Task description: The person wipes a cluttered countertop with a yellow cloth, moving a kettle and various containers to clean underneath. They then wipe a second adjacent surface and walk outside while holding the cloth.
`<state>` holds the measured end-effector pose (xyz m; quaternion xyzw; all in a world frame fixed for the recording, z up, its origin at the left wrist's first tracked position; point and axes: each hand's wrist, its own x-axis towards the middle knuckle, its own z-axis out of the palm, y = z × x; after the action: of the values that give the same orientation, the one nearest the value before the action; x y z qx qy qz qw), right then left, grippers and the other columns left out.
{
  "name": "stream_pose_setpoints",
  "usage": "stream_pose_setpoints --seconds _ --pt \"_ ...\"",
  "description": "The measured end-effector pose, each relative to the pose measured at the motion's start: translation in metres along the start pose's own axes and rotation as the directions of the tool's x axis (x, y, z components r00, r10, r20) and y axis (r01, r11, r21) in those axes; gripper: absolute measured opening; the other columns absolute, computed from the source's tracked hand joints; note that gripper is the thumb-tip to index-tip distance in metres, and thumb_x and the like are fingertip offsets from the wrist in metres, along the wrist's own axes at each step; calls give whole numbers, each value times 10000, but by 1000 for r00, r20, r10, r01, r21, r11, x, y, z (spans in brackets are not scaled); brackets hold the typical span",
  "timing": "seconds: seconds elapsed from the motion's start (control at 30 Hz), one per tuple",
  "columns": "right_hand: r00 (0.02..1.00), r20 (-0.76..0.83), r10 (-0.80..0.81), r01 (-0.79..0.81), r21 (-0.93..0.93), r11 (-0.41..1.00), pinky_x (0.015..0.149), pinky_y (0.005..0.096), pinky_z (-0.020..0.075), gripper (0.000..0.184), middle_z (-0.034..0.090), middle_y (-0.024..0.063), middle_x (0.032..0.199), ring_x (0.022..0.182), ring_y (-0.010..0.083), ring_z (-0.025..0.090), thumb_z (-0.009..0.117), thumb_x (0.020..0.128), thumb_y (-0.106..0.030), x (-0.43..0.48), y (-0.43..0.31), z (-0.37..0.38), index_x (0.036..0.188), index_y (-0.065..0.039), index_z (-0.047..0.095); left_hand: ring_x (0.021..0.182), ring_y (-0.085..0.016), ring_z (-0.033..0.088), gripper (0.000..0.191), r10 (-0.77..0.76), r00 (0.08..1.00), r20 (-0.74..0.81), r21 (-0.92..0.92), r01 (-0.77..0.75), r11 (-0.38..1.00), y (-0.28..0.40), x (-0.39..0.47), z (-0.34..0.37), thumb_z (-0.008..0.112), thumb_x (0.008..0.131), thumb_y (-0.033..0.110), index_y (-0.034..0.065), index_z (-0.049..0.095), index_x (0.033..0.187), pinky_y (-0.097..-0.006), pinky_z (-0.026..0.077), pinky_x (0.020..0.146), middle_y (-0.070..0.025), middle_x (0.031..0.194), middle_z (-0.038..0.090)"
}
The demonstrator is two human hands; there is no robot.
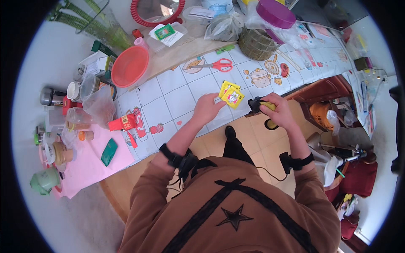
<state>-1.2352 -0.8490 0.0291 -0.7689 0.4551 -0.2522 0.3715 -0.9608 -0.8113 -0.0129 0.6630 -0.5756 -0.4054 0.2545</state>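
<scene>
Two overlapping yellow sachets (233, 96) with a printed cartoon figure are at the table's front part. My left hand (205, 109) reaches their left side, thumb and fingertips at their edges. Whether it pinches them or only touches them is unclear. My right hand (279, 110) grips a small yellow and black object (268, 105), whose exact kind I cannot make out. Its black part (254, 105) sticks out to the left, by the table's front edge. Behind the sachets lie red-handled scissors (222, 65), blades pointing left.
A red plastic basin (130, 66) stands back left, near jars and a red packet (122, 122). A woven basket (258, 42) with a purple lid (276, 13) is at the back. A green phone-like object (109, 152) lies left. An open cabinet door (316, 91) is at right.
</scene>
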Motion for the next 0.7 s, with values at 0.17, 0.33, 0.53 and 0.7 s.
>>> stream_pose_setpoints --seconds 0.17,0.33,0.53,0.7 --pt "949 -291 124 -178 -167 970 735 368 494 294 618 123 949 842 299 616 705 776 -244 37 71 -44 999 -58 662 849 -290 655 510 -151 975 -162 314 196 929 30 48 37 797 660 357 0 565 941 -406 504 704 -135 931 660" --pt "876 -467 123 -422 -615 666 769 453 499 356 558 120 1070 980 348 547 629 825 -372 85 121 -68 1097 -143 638 812 -279 620 492 -340 930 -139 316 367 875 33 58 37 820 644 366 -2 580 864 -367 488 694 -172 919 641" --pt "955 -287 71 -271 -755 597 741 459 502 452 461 135 1114 1062 337 471 590 848 -346 88 99 -2 1229 -109 538 537 -172 534 399 -357 893 -274 46 383 923 -15 24 0 794 672 307 -48 613 688 -350 441 518 -121 609 591" --pt "999 -27 -24 -4 -743 669 691 406 517 453 447 123 1048 1022 302 474 567 832 -245 84 43 63 1230 -38 503 560 -143 580 395 -502 661 -558 -29 589 808 -72 -41 -88 786 701 312 -58 647 694 -315 452 523 -106 623 623"
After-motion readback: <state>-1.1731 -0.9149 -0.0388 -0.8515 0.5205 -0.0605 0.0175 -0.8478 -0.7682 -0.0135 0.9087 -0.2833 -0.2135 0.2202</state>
